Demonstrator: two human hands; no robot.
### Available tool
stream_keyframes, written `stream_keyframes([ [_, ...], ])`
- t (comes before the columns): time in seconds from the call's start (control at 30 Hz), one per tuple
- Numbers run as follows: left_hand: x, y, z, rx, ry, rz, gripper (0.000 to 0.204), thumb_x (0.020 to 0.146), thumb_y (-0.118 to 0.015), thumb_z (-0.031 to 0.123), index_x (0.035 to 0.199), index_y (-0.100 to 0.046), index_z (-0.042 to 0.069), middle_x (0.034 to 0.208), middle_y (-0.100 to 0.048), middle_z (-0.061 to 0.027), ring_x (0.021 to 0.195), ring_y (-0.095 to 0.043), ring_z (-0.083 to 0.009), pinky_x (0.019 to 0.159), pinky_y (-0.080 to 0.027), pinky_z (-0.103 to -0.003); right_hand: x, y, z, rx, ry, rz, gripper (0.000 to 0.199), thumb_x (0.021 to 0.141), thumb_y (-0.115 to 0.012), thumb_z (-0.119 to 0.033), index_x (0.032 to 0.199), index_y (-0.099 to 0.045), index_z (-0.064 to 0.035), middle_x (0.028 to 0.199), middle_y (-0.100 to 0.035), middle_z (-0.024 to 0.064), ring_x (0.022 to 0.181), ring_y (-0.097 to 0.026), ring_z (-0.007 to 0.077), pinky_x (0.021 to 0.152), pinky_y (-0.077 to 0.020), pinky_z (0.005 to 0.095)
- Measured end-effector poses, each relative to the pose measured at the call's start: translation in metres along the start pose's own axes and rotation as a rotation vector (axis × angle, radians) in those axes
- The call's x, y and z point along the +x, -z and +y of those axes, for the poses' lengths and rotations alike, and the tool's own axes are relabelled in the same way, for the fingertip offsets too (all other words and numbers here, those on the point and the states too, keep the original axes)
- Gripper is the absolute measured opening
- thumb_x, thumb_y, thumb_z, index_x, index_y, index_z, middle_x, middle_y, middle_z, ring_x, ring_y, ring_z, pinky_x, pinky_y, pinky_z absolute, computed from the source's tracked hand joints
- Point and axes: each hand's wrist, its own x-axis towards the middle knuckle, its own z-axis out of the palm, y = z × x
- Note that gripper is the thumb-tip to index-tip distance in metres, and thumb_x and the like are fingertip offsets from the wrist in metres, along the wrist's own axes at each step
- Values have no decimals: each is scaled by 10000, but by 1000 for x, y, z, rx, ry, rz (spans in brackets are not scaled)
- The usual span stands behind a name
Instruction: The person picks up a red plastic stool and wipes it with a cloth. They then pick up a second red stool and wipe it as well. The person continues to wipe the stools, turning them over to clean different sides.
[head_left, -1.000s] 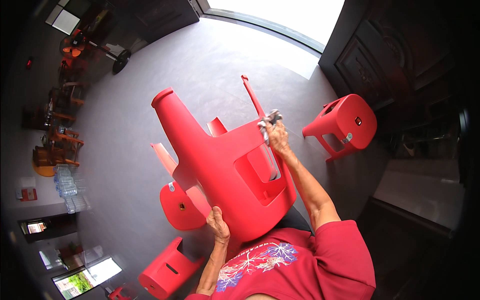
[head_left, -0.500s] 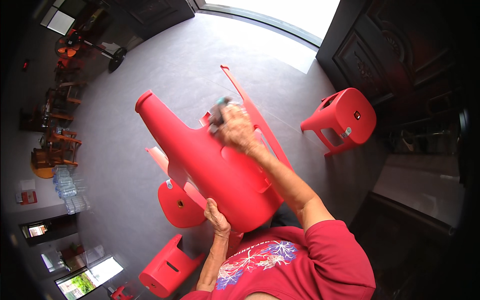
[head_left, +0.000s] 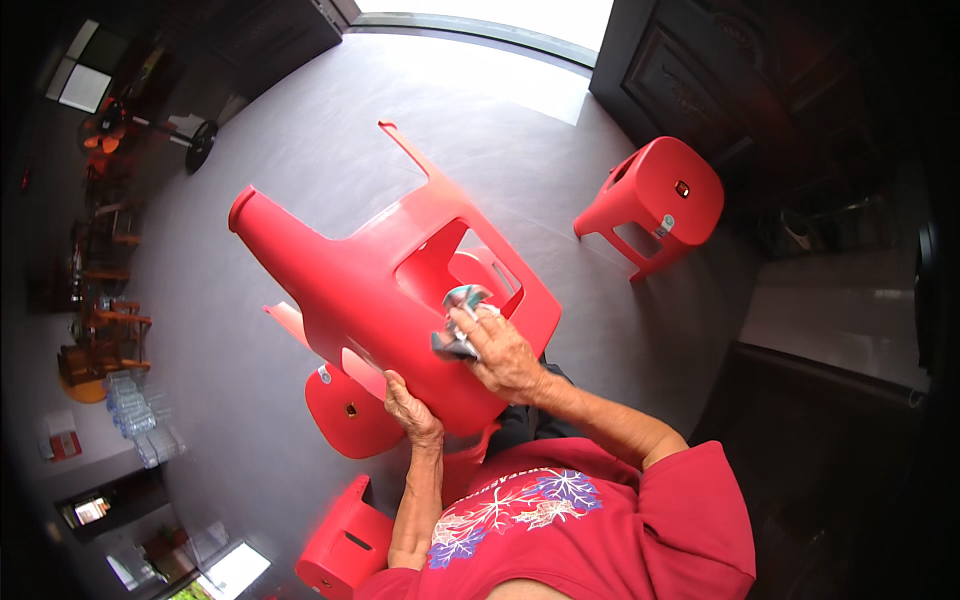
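A red plastic stool [head_left: 385, 250] lies tilted across my front, its legs pointing away to the upper left. With my left hand [head_left: 412, 410] I grip the stool's lower left edge, fingers partly hidden under it. My right hand [head_left: 503, 358] is closed on a crumpled cloth [head_left: 463, 318], grey with a teal patch, pressed against the stool's side panel just below its large opening. Part of the cloth is covered by my fingers.
Another red stool [head_left: 665, 195] stands upright at the right, near the dark carved door. Two more, one close left [head_left: 350, 410] and one lower left [head_left: 345, 545], stand on the grey floor. Wrapped bottle packs [head_left: 140, 415] and a fan [head_left: 200, 145] are along the left.
My right hand has drawn the cloth back toward me, from between the stool's legs down to its side panel. My left hand keeps its hold. The view has shifted slightly.
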Motion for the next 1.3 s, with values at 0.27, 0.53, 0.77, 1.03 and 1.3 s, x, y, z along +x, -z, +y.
stream_keyframes([
  [0.27,10,22,-2,15,-39,-86,387,970,-373,339,910,-538,-6,900,-549,-15,837,-513,-96,786,-452,-262,-72,-7,53,-158,-2,329,507,682,-586,-41,1177,-474,-23,1132,-479,194,1052,-462,387,923,-372,463],
  [0.53,1,41,-15,115,-73,-199,382,967,-387,335,820,-553,24,823,-563,9,761,-502,-77,719,-440,-245,4,-22,168,100,-400,85,465,840,-531,-275,1231,-414,-52,1169,-454,232,1097,-438,390,913,-370,431],
  [0.77,10,88,-26,198,-58,-220,392,967,-372,361,799,-549,55,849,-578,-2,800,-518,-79,782,-432,-242,41,-34,124,-56,-427,151,671,632,-689,-214,1225,-397,-104,1119,-465,253,994,-500,437,822,-453,471],
  [1.03,4,50,-17,172,20,147,512,941,-364,444,1082,-545,-14,1032,-569,-54,932,-534,-154,813,-448,-302,21,-41,104,-159,-239,475,581,569,-561,44,1132,-444,-41,995,-496,201,897,-502,403,755,-431,469],
  [1.3,42,84,-52,-92,315,20,658,897,-365,554,1311,-350,43,1261,-443,-94,1141,-448,-213,964,-378,-346,14,-46,42,-538,-257,435,670,533,-678,-56,1155,-434,-83,1055,-450,189,997,-461,377,738,-400,473],
])
